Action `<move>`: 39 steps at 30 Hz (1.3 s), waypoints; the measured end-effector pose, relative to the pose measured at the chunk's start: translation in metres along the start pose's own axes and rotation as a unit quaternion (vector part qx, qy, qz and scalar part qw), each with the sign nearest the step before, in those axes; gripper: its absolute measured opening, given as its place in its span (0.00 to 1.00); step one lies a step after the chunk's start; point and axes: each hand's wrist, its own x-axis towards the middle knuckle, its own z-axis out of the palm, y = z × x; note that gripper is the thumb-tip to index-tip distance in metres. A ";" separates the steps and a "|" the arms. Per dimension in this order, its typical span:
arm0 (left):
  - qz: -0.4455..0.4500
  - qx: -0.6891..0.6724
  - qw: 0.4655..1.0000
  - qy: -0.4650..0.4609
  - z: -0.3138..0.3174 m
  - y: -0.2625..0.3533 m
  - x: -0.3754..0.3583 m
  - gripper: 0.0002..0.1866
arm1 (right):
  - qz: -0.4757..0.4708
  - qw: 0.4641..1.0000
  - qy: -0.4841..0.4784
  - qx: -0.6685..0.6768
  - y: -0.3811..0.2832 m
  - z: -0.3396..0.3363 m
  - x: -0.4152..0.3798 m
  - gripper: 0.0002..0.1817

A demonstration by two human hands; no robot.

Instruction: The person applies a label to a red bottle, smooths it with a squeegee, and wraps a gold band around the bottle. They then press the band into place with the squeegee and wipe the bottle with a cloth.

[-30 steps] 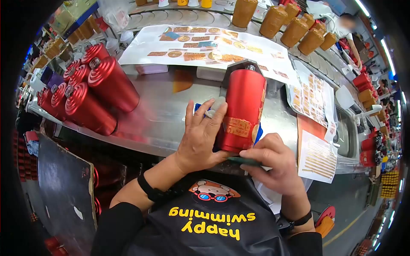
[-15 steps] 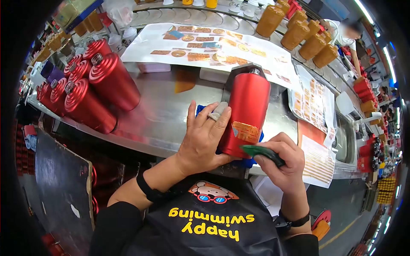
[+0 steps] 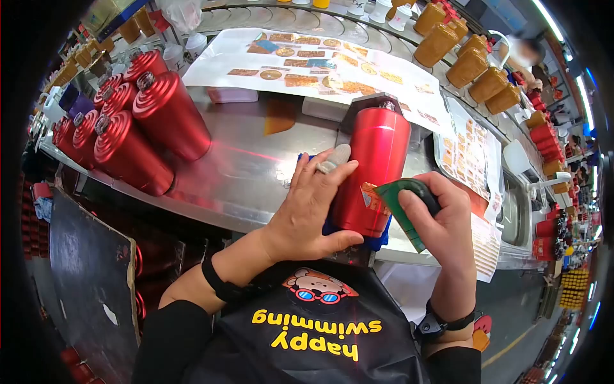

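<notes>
A glossy red bottle [image 3: 376, 153] lies tilted in front of me, its neck against a dark angular holder and its lower end on a blue cloth [image 3: 378, 242]. My left hand [image 3: 311, 208] grips its left side, the thumb by the base and a pale finger cover on one finger. An orange-gold label [image 3: 369, 194] shows low on the bottle, its right part hidden by a green scraper [image 3: 400, 214]. My right hand [image 3: 441, 214] is closed around the scraper's dark edge, holding its flat blade against or just over the label.
Several red bottles [image 3: 169, 115] stand at the left of the metal table [image 3: 243, 173]. A sheet of gold labels [image 3: 275, 61] lies behind; another label sheet [image 3: 473, 147] is at the right, near a sink [image 3: 515, 217]. Brown bottles [image 3: 470, 67] line the conveyor, with a person beyond.
The scraper has moved up the bottle and turned, showing its broad face. The bottle's label now sits further left and is partly covered. My left hand stays on the bottle, shifted slightly.
</notes>
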 end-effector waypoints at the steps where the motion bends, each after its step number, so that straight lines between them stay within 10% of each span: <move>1: -0.011 -0.051 0.999 0.013 0.002 -0.003 -0.001 0.43 | -0.007 1.000 -0.013 -0.019 -0.004 -0.002 0.002 0.06; 6: -0.063 -0.176 0.982 0.043 -0.002 -0.003 0.005 0.19 | -0.054 0.995 -0.012 -0.079 -0.015 -0.009 0.019 0.08; 28: -0.014 -0.120 0.991 0.059 0.001 -0.003 0.020 0.13 | 0.018 0.985 -0.173 -0.019 -0.018 -0.019 0.026 0.10; 39: -0.042 -0.098 0.993 0.059 -0.004 0.000 0.023 0.09 | 0.092 0.979 0.029 0.179 0.040 -0.013 -0.023 0.09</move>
